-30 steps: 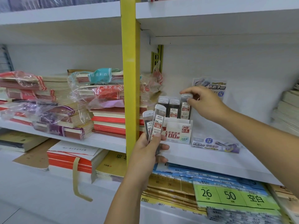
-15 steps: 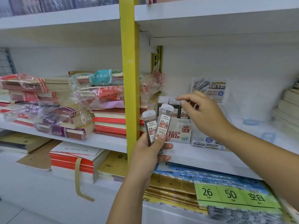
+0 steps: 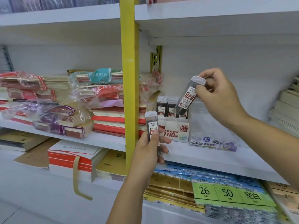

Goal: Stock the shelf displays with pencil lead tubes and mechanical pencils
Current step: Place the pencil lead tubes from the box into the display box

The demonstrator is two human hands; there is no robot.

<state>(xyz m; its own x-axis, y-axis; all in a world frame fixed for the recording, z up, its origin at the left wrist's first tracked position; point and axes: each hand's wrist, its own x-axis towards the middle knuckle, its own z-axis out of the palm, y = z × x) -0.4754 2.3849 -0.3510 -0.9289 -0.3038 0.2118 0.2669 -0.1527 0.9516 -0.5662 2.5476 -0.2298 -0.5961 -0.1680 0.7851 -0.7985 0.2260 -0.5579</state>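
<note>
1. Plastic-wrapped notebook stacks [image 3: 64, 102]: lying flat, well to the left of all fingers.
2. One yellow post [image 3: 129, 78]: vertical, just left of the left fingers.
3. The left hand [image 3: 150, 147]: fingers and thumb wrapped round the upright lead tube [image 3: 151, 122], thumb laid across its label.
4. That tube: white cap uppermost, clear of the fingertips, in front of the left edge of the display box [image 3: 175, 131].
5. The box: white card marked HB 0.5, on the shelf [image 3: 210, 159] just beyond the left fingers; stocked tubes [image 3: 167, 107] stand upright inside.
6. The tilted lead tube [image 3: 188, 97]: cap at the right fingertips, lower end over the stocked tubes; contact cannot be told.
7. The right hand [image 3: 216, 97]: thumb and fingers pinching that tube near its cap.
8. A clear pencil box [image 3: 213, 140]: below the right wrist, just beside the display box.
9. Some green label sheets [image 3: 226, 193]: one shelf below both hands.
</note>
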